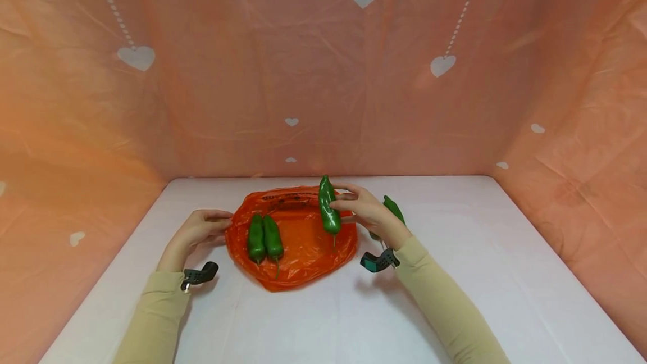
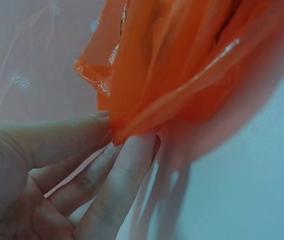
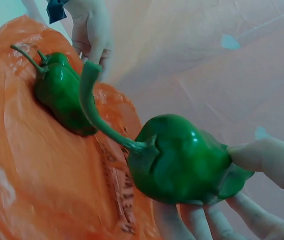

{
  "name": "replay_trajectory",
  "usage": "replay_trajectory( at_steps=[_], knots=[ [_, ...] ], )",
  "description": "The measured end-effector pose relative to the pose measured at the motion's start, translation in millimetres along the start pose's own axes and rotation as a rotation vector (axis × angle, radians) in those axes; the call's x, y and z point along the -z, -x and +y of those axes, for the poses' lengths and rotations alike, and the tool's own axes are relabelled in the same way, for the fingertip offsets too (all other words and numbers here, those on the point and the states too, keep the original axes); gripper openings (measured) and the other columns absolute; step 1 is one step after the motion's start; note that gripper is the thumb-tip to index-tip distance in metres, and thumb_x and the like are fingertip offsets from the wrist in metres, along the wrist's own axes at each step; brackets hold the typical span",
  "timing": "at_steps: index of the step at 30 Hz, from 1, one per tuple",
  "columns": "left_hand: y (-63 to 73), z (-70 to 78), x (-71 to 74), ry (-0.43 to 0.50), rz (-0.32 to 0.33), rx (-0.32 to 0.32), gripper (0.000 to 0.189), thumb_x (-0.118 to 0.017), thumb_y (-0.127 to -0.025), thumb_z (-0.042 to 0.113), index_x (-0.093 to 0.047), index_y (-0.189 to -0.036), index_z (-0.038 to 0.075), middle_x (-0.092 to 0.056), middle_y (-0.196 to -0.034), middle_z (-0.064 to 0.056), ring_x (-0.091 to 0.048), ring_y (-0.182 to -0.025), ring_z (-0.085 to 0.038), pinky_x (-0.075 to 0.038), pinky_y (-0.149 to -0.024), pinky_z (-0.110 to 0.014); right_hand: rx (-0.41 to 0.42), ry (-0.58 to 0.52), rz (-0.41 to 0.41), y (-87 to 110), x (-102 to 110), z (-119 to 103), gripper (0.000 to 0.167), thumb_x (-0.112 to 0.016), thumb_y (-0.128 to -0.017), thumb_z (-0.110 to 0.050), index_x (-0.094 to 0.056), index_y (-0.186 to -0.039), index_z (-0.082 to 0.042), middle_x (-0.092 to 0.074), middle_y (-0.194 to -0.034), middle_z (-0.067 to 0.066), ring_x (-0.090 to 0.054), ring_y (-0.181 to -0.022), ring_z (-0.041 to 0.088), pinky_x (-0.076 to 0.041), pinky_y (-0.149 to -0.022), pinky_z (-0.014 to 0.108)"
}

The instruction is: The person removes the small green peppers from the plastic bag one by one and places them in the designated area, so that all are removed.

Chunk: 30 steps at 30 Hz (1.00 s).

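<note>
An orange plastic bag (image 1: 303, 265) lies spread on the table, its edge raised like a shallow bowl. Two green peppers (image 1: 256, 239) rest side by side in its left half, stems toward the front. My left hand (image 1: 203, 228) pinches the bag's left edge between thumb and fingers, as the left wrist view shows close up. Above the bag's right side, my right hand (image 1: 365, 206) holds another green pepper (image 1: 328, 206) between thumb and fingers, its stem (image 3: 104, 122) hanging down. One more green pepper (image 1: 394, 209) lies on the table right of the bag, partly hidden behind the right hand.
The white table (image 1: 485, 274) reaches to orange hanging sheets (image 1: 323, 83) with pale hearts at the back and both sides. Dark camera mounts (image 1: 380, 261) sit on both wrists, below beige sleeves. Dark print runs along the bag's far edge.
</note>
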<state>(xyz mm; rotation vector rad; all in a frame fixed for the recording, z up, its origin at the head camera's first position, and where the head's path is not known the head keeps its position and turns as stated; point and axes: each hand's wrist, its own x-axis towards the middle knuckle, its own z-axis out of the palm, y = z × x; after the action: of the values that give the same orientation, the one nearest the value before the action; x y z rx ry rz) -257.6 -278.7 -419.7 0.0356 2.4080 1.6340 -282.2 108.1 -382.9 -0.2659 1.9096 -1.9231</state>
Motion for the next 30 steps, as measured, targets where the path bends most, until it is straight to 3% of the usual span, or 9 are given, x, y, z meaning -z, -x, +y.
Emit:
replay_trajectory(
  at_steps=[16,30],
  knots=[
    [-0.7,-1.7,-0.4,-0.026,0.006,-0.004,0.045,-0.057,-0.097,0.014,-0.047,-0.131,-0.013,-0.06,-0.117,-0.027,-0.068,-0.089,-0.025,-0.057,-0.078,-0.037,0.053,-0.001,0.044,16.2,38,-7,0.061,-0.063,-0.089,-0.003,-0.037,-0.144,-0.007,-0.054,-0.125,0.023,-0.062,-0.096,0.026,-0.05,-0.088,0.054],
    [-2.9,-2.9,-0.3,0.005,0.003,-0.004,0.044,-0.059,-0.095,0.011,-0.047,-0.129,-0.015,-0.064,-0.11,-0.023,-0.068,-0.084,-0.02,-0.057,-0.076,-0.036,0.068,-0.022,0.087,27.5,66,-10,0.063,-0.061,-0.091,-0.003,-0.032,-0.147,-0.006,-0.058,-0.114,0.013,-0.061,-0.093,0.022,-0.048,-0.09,0.055]
  ],
)
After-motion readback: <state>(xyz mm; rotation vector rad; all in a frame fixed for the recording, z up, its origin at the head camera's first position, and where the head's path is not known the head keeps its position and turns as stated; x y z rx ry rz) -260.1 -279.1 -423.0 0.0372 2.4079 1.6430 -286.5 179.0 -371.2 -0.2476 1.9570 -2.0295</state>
